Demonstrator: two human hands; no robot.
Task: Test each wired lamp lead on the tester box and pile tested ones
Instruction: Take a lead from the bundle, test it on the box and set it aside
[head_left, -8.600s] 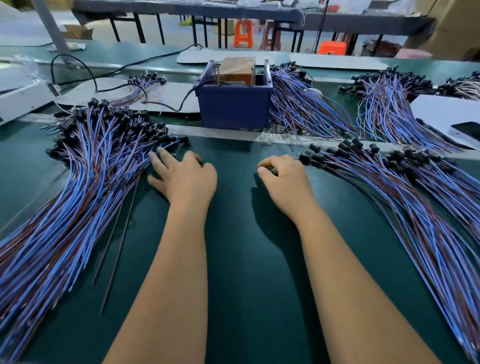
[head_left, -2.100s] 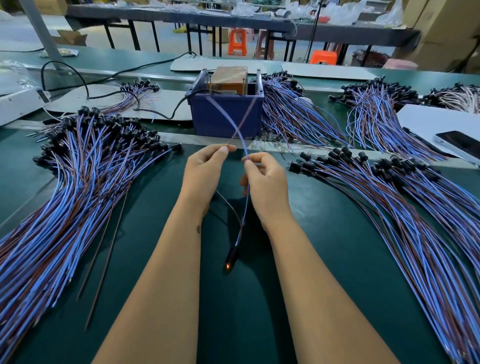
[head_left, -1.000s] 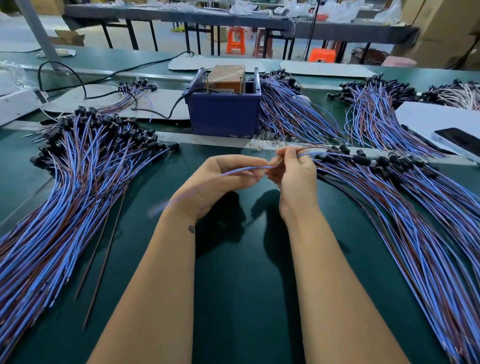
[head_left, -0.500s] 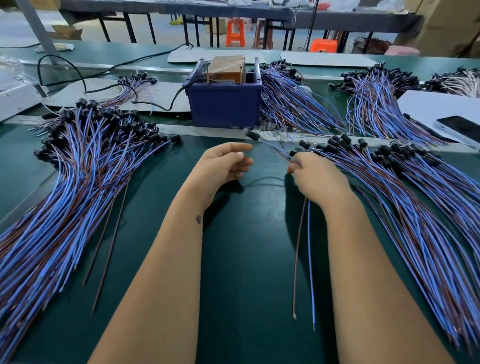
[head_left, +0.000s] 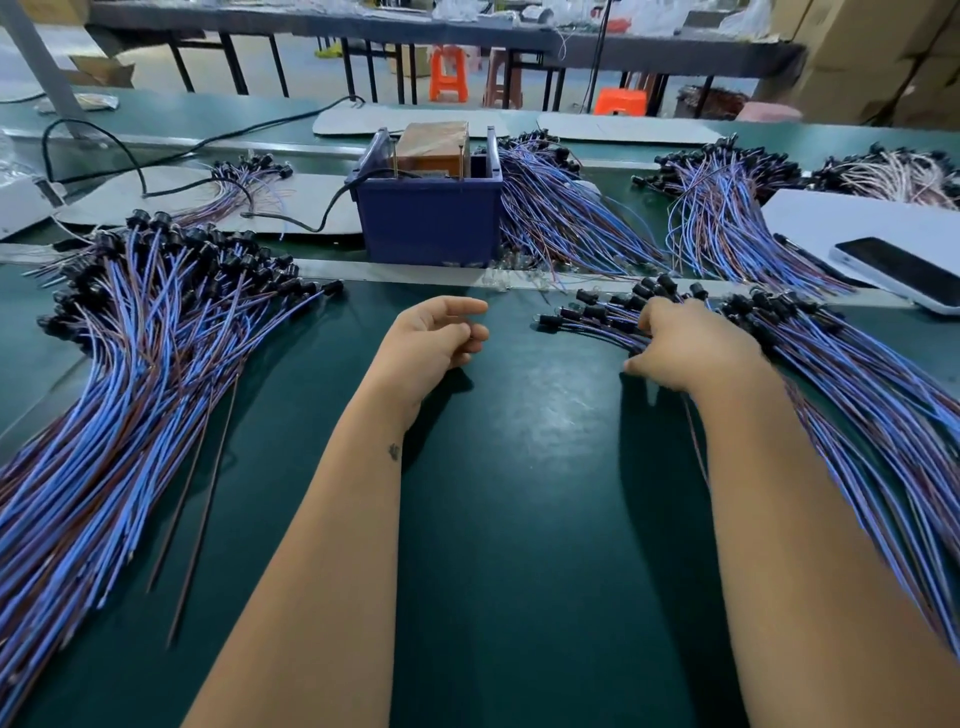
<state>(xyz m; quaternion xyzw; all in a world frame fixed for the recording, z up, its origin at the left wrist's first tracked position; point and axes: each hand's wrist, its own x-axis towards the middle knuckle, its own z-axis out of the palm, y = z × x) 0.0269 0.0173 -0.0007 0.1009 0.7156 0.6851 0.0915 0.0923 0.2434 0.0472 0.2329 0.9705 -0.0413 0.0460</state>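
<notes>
1. My right hand (head_left: 691, 348), fingers curled into the lead pile (head_left: 841, 374) at right of frame; grip unclear.
2. I'd single out one lead.
3. Left hand (head_left: 436, 338) loosely curled, empty, below the blue tester box (head_left: 431, 223).

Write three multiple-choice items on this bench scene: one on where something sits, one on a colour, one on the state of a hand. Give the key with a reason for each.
1. Where does the phone lie?
A. at the bench's far right, on a white sheet
B. inside the tester box
C. under the left pile of leads

2. What colour is the tester box?
A. orange
B. dark blue
C. white

3. What is the left hand doing?
A. gripping the tester box
B. pressing the left pile flat
C. holding nothing, fingers loosely curled

Key: 1 A, the phone rests screen up on the white sheet at the right edge. 2 B, the box walls are dark blue. 3 C, the left hand is over bare green bench with nothing in it, while the right hand reaches into the right pile of leads.
</notes>
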